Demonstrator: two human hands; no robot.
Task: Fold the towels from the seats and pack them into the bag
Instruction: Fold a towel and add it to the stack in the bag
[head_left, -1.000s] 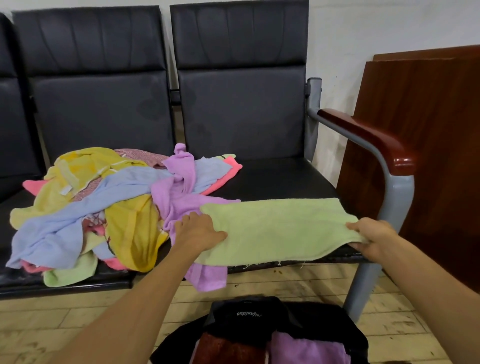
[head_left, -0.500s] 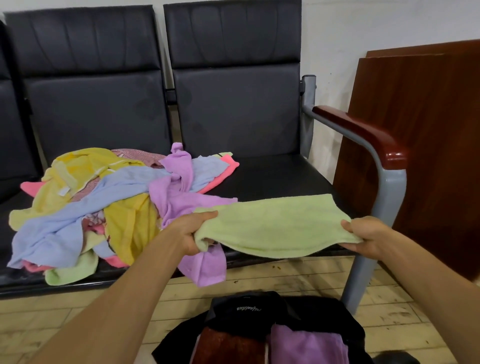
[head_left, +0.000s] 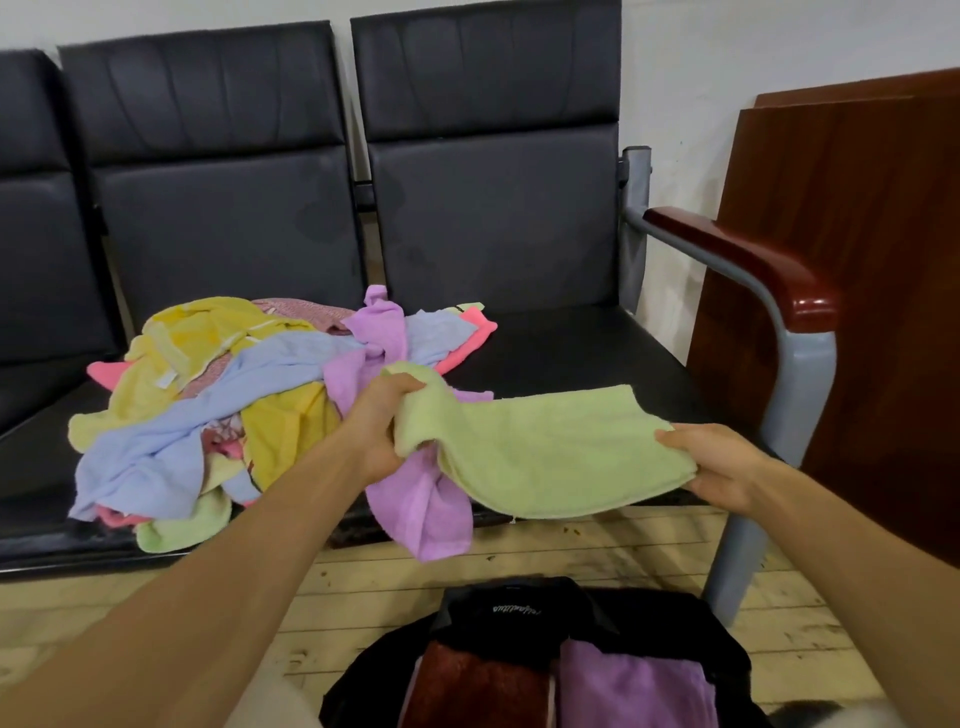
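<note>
The fingers of the left hand (head_left: 382, 423) are curled tight round the left end of a light green towel (head_left: 545, 452), bunching the cloth at mid-frame; the fingers of the right hand (head_left: 719, 465) pinch the towel's right end, thumb on top and the rest underneath (only partly seen). Between the two hands the towel hangs in a shallow sag, lifted over the front edge of the right-hand black seat (head_left: 571, 343).

Just left of the left hand lies a loose heap of towels (head_left: 218, 400) in yellow, pale blue, pink and green, spread across the middle seat. A purple towel (head_left: 415, 509) from that heap droops over the seat's front edge below the left wrist.

At the bottom centre of the frame a black bag (head_left: 519, 605) stands open on the wooden floor, with a folded dark red towel (head_left: 467, 686) and a folded purple one (head_left: 628, 686) side by side inside. At the right stands a grey armrest frame with a red-brown wooden cap (head_left: 753, 265).
</note>
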